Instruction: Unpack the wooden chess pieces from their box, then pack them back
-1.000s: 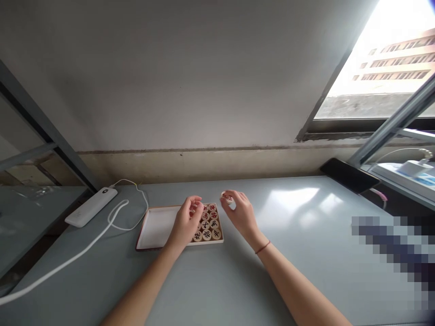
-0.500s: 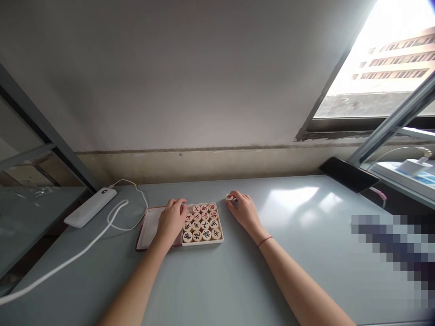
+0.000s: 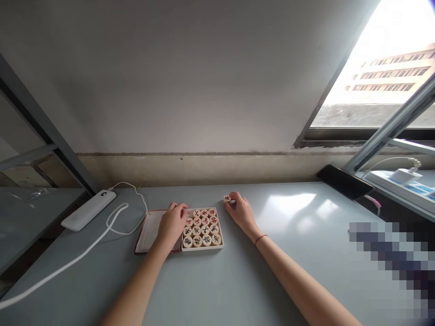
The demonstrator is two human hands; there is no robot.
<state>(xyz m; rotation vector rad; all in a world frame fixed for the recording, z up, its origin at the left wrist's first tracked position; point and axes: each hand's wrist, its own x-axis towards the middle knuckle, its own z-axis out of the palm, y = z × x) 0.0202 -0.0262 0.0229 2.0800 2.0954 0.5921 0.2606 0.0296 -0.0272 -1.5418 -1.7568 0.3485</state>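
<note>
A person sits at a pale grey-blue worktop (image 3: 299,253), seen from their own head looking down along both bare forearms.

The left hand (image 3: 173,222) lies palm down, fingers loosely curled, over the left edge of a shallow cream square box (image 3: 203,247) and the dark red lid (image 3: 146,231) lying open beside it. It holds nothing that can be seen. The box is packed with round pale wooden game discs (image 3: 203,227) marked in red and black characters, lying flat in tidy rows.

The right hand (image 3: 240,212), a thin red thread around its wrist, rests on the worktop just right of the box. Its fingertips (image 3: 234,199) pinch a single pale wooden disc (image 3: 227,198) that sits on or just above the surface, beyond the far right corner of the box. Whether the disc is fully set down cannot be told.

What could go wrong, as a judgement: the small smooth disc may slip from the light pinch and roll away across the slick worktop; the left hand leaning on the box rim may tip it or nudge the rows out of line.

To the left lie a white oblong power bank (image 3: 88,210) and its looping white cable (image 3: 68,262). A black slab-like phone (image 3: 340,181) rests at the far right, under a bright window.
</note>
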